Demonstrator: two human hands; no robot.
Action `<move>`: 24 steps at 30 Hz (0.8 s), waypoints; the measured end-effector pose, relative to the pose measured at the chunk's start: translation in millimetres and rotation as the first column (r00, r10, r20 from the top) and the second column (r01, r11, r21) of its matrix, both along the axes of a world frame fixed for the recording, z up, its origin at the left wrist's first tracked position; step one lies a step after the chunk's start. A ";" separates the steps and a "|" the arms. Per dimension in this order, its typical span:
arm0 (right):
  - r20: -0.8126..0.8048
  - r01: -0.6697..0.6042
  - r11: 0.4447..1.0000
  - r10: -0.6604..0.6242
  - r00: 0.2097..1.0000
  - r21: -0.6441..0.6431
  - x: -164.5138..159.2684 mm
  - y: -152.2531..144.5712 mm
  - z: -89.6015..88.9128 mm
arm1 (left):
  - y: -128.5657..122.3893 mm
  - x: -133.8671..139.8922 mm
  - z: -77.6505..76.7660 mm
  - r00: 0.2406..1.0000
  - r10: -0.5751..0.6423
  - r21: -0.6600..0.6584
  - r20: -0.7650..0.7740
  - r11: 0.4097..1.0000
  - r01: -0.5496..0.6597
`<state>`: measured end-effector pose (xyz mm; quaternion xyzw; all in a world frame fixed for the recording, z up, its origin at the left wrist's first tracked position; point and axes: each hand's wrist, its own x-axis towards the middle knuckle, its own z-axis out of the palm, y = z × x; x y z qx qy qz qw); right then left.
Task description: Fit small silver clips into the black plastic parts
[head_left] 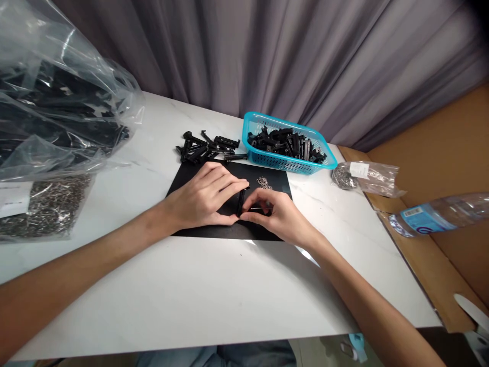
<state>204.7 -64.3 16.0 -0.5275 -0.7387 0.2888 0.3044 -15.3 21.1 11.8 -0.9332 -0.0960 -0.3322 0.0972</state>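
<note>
Over a black mat my two hands meet at a small, slim black plastic part. My left hand holds it between the thumb at its near end and the fingers at its far end. At the near end my right hand has its thumb and forefinger pinched together. A thin, shiny piece shows between those fingers, partly hidden, too small to name. Just beyond my right hand lies a little heap of small metal pieces. Several black plastic parts are piled at the mat's far edge.
A blue basket of black parts stands behind the mat. On the left are a large clear bag of black parts and a bag of metal pieces. At right lie a small bag, a bottle and cardboard.
</note>
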 end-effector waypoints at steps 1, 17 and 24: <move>-0.022 0.011 1.000 -0.011 1.000 -0.008 -0.3 0.1 -0.6 | -0.1 0.1 0.1 1.000 0.010 0.000 -0.001 1.000 -0.010; -0.029 -0.018 0.998 0.020 0.999 0.054 0.2 -8.0 -2.7 | 0.5 -0.4 -4.0 0.995 0.087 -0.123 0.050 0.989 -0.081; -0.056 0.162 0.981 -0.156 0.986 0.111 8.0 -17.5 3.1 | 2.9 -0.7 -10.1 0.991 0.132 -0.237 0.031 0.964 -0.121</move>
